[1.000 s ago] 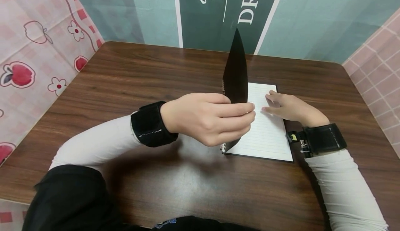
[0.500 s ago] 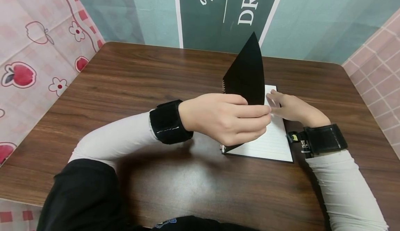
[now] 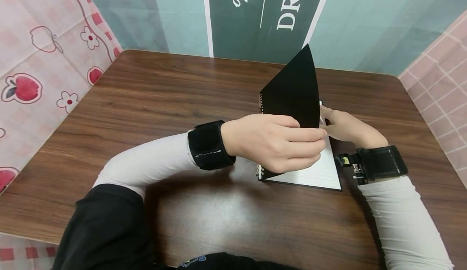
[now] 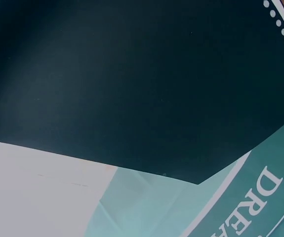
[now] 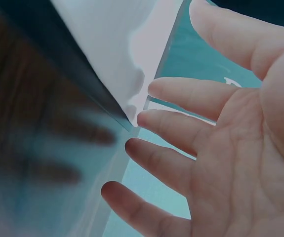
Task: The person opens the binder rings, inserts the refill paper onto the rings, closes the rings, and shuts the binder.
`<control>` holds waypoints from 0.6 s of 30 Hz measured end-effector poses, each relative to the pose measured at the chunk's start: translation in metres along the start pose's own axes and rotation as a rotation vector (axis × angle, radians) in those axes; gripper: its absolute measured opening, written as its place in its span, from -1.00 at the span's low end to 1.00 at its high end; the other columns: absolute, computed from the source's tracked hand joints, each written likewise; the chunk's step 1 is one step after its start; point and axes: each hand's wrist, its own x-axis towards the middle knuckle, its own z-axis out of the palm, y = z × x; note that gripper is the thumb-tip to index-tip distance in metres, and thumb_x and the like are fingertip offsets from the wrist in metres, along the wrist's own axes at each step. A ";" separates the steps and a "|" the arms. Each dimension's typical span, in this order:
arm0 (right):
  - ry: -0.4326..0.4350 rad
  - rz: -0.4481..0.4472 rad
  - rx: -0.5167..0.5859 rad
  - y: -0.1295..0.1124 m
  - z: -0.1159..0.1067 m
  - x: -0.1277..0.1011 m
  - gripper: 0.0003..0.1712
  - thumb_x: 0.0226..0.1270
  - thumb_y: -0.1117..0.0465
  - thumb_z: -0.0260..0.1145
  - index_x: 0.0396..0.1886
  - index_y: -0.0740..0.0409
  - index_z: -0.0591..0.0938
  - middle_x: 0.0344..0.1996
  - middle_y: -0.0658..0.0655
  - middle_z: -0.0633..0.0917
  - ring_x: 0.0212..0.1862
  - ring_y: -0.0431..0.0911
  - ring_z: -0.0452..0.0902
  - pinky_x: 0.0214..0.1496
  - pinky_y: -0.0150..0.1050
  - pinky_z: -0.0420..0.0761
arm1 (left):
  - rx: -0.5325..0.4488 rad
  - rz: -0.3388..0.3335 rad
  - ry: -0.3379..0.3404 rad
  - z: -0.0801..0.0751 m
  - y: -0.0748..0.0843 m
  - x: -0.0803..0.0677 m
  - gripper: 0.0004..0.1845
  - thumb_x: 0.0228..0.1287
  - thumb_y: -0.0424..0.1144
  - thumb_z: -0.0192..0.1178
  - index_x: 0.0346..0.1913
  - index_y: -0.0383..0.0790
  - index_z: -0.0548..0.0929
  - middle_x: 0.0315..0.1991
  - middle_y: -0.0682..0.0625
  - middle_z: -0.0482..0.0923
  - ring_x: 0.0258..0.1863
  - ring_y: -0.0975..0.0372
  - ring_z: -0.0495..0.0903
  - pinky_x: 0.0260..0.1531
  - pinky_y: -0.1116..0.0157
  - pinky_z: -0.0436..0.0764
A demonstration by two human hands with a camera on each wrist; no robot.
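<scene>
A spiral-bound notebook lies on the table, its lined white page (image 3: 322,170) facing up and its coil binding along the left side. Its black cover (image 3: 293,93) stands raised and bent, leaning to the right over the page. My left hand (image 3: 275,142) holds the free edge of this cover. In the left wrist view the dark cover (image 4: 132,89) fills most of the picture. My right hand (image 3: 348,128) is at the notebook's right edge, partly behind the cover. Seen from the right wrist, its fingers (image 5: 171,128) are spread and straight, fingertips by the page edge.
The notebook sits right of centre on a brown wood-grain table (image 3: 164,83). Behind it hangs a teal backdrop with a dark green lettered panel (image 3: 248,31). A pink apple-print cloth (image 3: 51,55) is at the left, pink tiles (image 3: 441,79) at the right.
My left hand has moved right, swinging the cover from nearly upright to leaning over the page, so less of the page shows. My right hand has barely moved.
</scene>
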 end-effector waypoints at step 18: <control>0.050 -0.008 0.043 0.016 -0.005 -0.006 -0.16 0.49 -0.07 0.16 0.56 0.25 0.11 0.28 0.49 0.46 0.08 0.21 0.51 -0.03 0.07 0.49 | -0.016 -0.011 -0.175 0.013 0.008 0.024 -0.55 0.49 -0.48 -0.29 -0.24 -0.05 0.63 -0.24 0.18 0.58 -0.33 0.33 0.51 -0.54 0.41 0.32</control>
